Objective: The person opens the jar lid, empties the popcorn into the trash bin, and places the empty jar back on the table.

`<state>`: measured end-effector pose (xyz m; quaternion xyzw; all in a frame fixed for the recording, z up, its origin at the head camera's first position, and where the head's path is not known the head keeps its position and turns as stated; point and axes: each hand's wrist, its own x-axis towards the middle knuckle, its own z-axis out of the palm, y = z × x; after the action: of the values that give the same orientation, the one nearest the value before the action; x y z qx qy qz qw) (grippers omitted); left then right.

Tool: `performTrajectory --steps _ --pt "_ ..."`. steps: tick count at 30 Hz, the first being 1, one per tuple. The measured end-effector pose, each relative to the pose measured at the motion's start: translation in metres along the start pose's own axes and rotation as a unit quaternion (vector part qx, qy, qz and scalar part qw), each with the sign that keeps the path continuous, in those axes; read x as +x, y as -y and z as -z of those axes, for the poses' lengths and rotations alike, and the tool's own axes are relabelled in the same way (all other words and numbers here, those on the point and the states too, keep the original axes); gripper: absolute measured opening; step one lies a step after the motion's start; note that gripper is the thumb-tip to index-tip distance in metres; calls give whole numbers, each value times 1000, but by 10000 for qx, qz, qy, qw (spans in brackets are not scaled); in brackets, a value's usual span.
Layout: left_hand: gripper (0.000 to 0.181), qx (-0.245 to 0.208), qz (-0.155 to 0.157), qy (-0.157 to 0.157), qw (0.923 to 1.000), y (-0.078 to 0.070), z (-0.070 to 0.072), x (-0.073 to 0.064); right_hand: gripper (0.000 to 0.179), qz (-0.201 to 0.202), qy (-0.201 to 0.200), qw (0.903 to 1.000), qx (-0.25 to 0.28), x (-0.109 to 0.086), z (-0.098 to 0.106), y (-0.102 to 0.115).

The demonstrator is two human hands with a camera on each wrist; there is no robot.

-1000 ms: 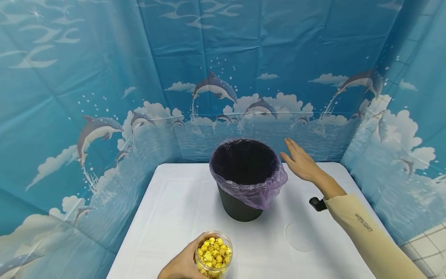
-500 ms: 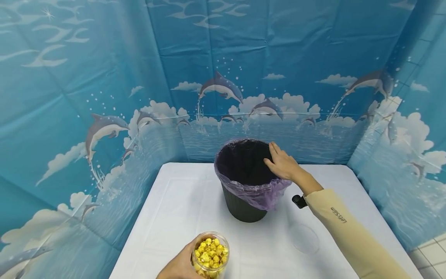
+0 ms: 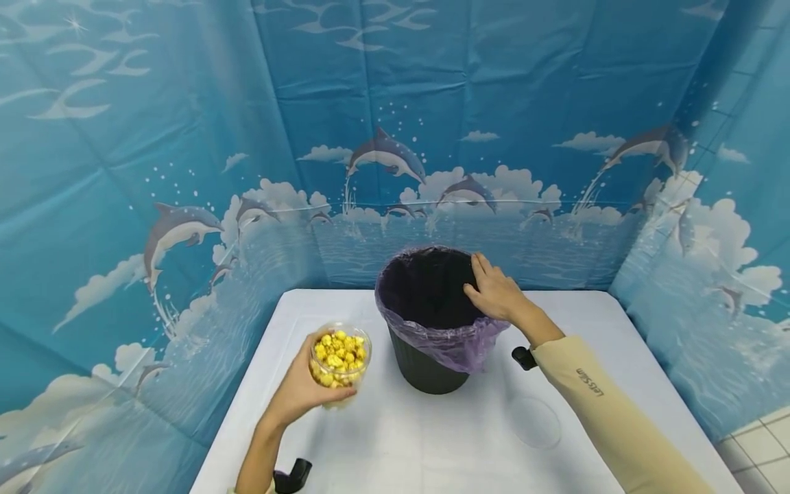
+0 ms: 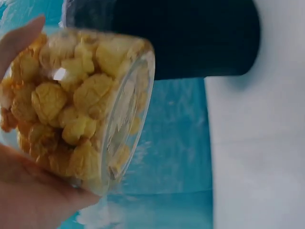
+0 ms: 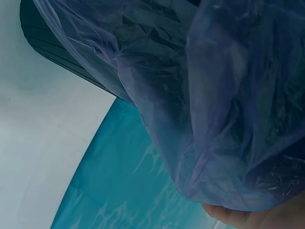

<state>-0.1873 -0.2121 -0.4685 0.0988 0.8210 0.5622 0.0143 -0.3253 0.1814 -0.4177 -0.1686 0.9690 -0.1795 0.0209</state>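
My left hand (image 3: pixel 305 381) grips a clear jar (image 3: pixel 338 374) of yellow popcorn (image 3: pixel 336 353), with fingers and thumb round its sides. The jar is held above the table, left of a dark trash can (image 3: pixel 426 370). In the left wrist view the jar's clear bottom (image 4: pixel 126 114) shows, off the table. A purple trash bag (image 3: pixel 432 336) lines the can and folds out over its rim. My right hand (image 3: pixel 496 291) rests at the can's right rim, its fingers fairly straight. In the right wrist view the bag (image 5: pixel 214 95) covers most of the picture and partly hides the fingertips.
A clear round lid (image 3: pixel 535 422) lies on the white table (image 3: pixel 432 439), right of the can. Blue curtains (image 3: pixel 518 82) printed with dolphins stand close behind the table and at both sides. A black wrist camera (image 3: pixel 524 357) shows under the right forearm.
My left hand has lifted the popcorn jar and moved it forward and left, beside the can. The right hand first came left to the can's rim and has since stayed there.
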Motion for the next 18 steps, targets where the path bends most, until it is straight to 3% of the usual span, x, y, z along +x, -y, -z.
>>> performTrajectory --steps 5,8,12,18 --pt "112 445 -494 -436 9968 -39 19 41 73 -10 12 10000 20 -1 0 -1" --pt "113 1008 -896 -596 9891 -56 22 66 73 -16 6 10000 27 0 0 0" --pt "114 1985 -1232 -735 9695 -72 20 94 74 15 -13 10000 34 0 -1 0" --pt "112 3184 -1646 -627 9314 -86 11 122 75 -26 -37 10000 54 -1 -1 0"
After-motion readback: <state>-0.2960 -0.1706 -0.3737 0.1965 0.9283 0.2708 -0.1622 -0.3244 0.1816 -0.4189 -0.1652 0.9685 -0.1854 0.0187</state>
